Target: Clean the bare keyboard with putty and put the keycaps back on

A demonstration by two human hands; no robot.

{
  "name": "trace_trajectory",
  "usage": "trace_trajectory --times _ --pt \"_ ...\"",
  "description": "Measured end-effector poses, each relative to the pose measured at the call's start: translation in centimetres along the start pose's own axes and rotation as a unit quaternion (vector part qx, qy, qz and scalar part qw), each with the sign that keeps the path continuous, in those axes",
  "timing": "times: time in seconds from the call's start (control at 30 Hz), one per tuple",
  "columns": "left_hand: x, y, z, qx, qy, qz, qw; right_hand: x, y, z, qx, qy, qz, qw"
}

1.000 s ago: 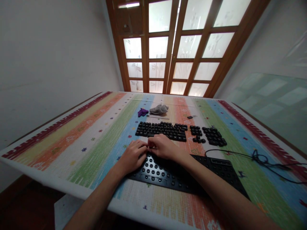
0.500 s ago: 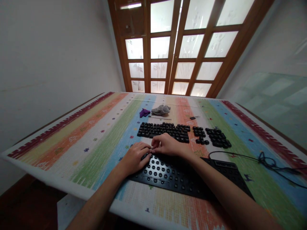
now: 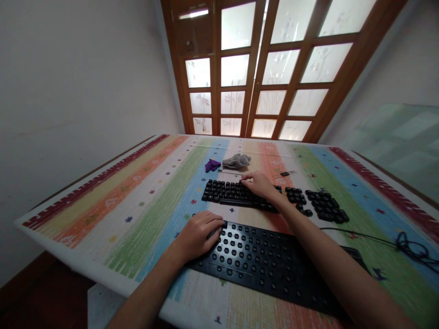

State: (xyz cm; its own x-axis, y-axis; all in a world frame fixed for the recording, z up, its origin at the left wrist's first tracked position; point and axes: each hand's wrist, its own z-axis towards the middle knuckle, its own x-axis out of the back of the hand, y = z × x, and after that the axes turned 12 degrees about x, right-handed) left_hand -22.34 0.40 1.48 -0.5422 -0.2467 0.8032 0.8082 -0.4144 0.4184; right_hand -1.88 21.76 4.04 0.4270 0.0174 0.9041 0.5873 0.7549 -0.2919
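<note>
A black keyboard base (image 3: 245,256) without most of its keycaps lies near the table's front edge. My left hand (image 3: 202,233) rests on its upper left corner, fingers closed together; what they hold, if anything, is hidden. Beyond the base, loose black keycaps (image 3: 219,189) are laid out in keyboard order. Over their top row is my right hand (image 3: 259,183), thumb and forefinger pinched at a keycap; the fingertips are too small to show whether it is gripped. More keycaps (image 3: 325,205) form a block at the right.
Behind the keycaps lie a purple cloth (image 3: 212,165), a grey cloth (image 3: 236,161), a thin stick (image 3: 233,172) and a small black item (image 3: 285,173). A black cable (image 3: 363,234) runs to a coil at the right. A patterned cloth (image 3: 154,201) covers the table.
My right hand has moved from beside my left hand, at the base's top left, forward to the top row of keycaps. My left hand stays at the base. The view has shifted slightly.
</note>
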Motion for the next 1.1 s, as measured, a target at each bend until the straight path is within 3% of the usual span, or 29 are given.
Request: trace_trajectory --times 0.33,0.6,1.1 --pt "0.5 0.6 0.1 -0.013 0.005 0.013 1.0 -1.1 1.5 1.0 -0.028 -0.016 -0.025 0.999" --pt "-0.3 0.4 -0.1 -0.006 0.009 0.004 1.0 -1.2 1.6 1.4 -0.021 -0.023 -0.045 0.998" --pt "-0.4 0.3 0.1 -0.024 0.028 0.066 0.997 -1.2 1.1 1.2 0.027 0.023 -0.047 0.998"
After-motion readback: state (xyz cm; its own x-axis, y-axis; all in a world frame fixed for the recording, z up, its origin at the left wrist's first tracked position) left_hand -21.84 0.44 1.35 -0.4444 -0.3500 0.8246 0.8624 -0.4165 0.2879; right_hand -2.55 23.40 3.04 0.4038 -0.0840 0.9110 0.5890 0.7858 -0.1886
